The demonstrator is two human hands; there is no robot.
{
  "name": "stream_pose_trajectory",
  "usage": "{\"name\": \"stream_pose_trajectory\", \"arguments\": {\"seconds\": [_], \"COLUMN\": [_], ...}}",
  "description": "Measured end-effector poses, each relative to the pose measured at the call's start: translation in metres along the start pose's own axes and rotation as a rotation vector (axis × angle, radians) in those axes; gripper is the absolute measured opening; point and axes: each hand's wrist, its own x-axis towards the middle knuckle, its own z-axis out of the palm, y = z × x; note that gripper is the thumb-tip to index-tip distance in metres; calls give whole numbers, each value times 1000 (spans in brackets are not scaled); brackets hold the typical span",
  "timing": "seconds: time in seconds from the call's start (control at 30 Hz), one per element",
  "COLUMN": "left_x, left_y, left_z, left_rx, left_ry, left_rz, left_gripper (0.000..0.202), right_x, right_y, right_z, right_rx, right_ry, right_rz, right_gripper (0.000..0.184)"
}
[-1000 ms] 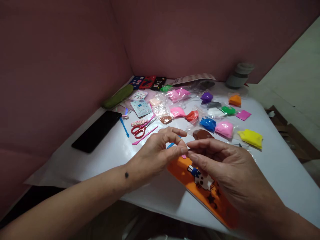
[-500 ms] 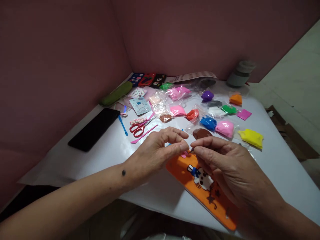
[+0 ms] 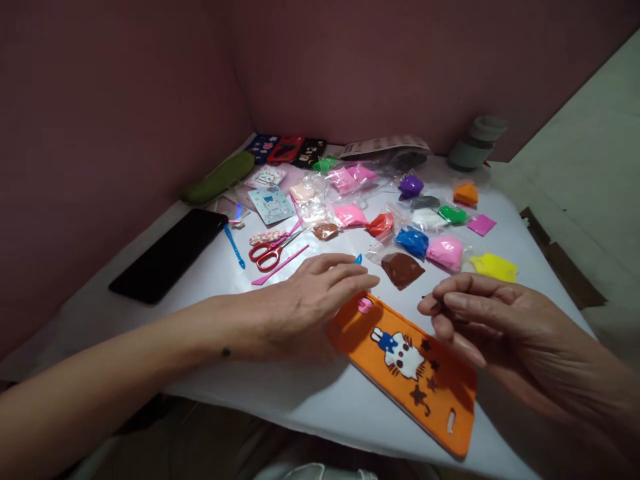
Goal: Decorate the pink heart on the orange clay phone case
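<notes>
Orange case (image 3: 407, 373) lies between the left hand (image 3: 313, 297), loosely extended, and right hand (image 3: 510, 327), pinching a dark bit (image 3: 439, 304).

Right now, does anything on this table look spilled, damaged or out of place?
Nothing looks spilled or damaged. The orange phone case looks slightly askew: it lies slantwise, its near corner close to the front edge of the table.

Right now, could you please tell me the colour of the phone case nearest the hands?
The phone case is orange, clearest in the head view.
</notes>
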Motion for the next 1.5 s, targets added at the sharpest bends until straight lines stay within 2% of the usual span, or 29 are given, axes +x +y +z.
{"name": "stream_pose_trajectory", "arguments": {"seconds": [0.07, 0.27, 0.47, 0.57, 0.6, 0.73, 0.83, 0.97, 1.07, 1.17, 1.23, 1.37, 1.5], "left_x": [2, 7, 13, 15, 15, 19, 23, 26, 25, 24, 24, 23, 25], "left_y": [-2, 0, 13, 18, 20, 25, 23, 15, 7, -1, -5, -7, -2], "left_z": [4, 14, 34, 34, 30, 6, -5, -6, -7, -11, -10, -5, -1], "left_rx": [4, 47, 135, 163, 157, -13, -136, -185, -138, 10, 63, 83, 145], "left_ry": [-20, 47, 181, 249, 255, 317, 318, 336, 326, 281, 241, 127, 43], "left_rz": [8, -5, -80, -146, -167, -201, -208, -231, -329, -479, -533, -547, -570], "left_gripper": [68, 69, 99, 105, 100, 48, 31, 26, 20, 14, 15, 20, 17], "right_x": [-1, 4, 13, 14, 14, 14, 13, 9, 7, 9, 11, 15, 19], "right_y": [0, 1, -5, -8, -8, -9, -9, -8, -5, -4, -4, -9, -12], "right_z": [-2, -7, -13, -11, -10, -4, 1, 5, 3, 1, 0, 1, 0], "right_rx": [-12, -63, -145, -179, -189, -196, -177, -123, -91, -86, -90, -112, -117], "right_ry": [-15, -45, -57, -65, -73, -115, -141, -143, -122, -110, -110, -94, -74], "right_rz": [13, 37, 130, 159, 173, 224, 244, 244, 232, 204, 184, 165, 152], "right_gripper": [13, 7, 19, 20, 20, 19, 20, 20, 18, 17, 17, 17, 17]}}
